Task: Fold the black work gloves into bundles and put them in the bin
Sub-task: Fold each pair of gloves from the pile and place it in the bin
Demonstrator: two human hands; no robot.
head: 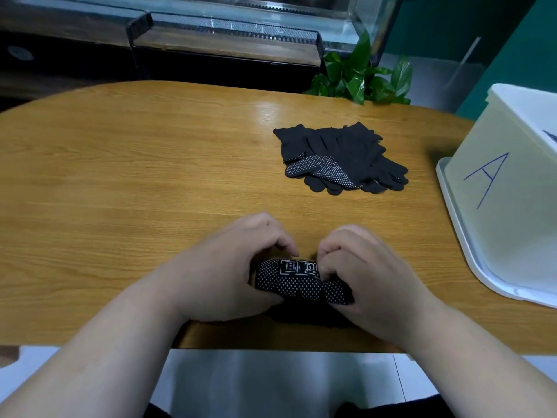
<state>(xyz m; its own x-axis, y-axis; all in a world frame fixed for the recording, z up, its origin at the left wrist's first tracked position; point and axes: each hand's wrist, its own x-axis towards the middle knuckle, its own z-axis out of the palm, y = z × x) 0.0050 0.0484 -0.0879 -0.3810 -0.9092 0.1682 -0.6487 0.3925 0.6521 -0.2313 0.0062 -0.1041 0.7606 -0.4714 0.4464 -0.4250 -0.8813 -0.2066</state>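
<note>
1. Wooden table (150, 176) with a rounded far edge fills the view. Behind it stand a green plant (361, 76) and a long glass case (226, 34), which have no part in the work.
2. Close to the near edge of the table lies a glove bundle (297, 283), black with white dots and a white printed mark on top. I think it is placed near the body because both hands can press on it there with good control.
3. The left hand (238, 260) grasps the left end of the bundle, with the fingers curled over its far side. The right hand (361, 267) grasps the right end and pinches the cloth beside the printed mark. The thumbs are not visible.
4. Holding from both ends makes sense, because a rolled glove tends to spring open and each end must be held tight while the cuff is turned over. My judgement is that the folding step is in hand. I cannot tell if the cuff is already tucked.
5. The loose gloves (346, 152) lie in a flat heap farther back and to the right, well apart from the hands. They seem to be within reach for the following bundles.
6. The white bin (497, 206), marked with a blue letter A, stands at the right side of the table, near the right hand. A finished bundle therefore has only a short way to go. Its inside is not visible.
</note>
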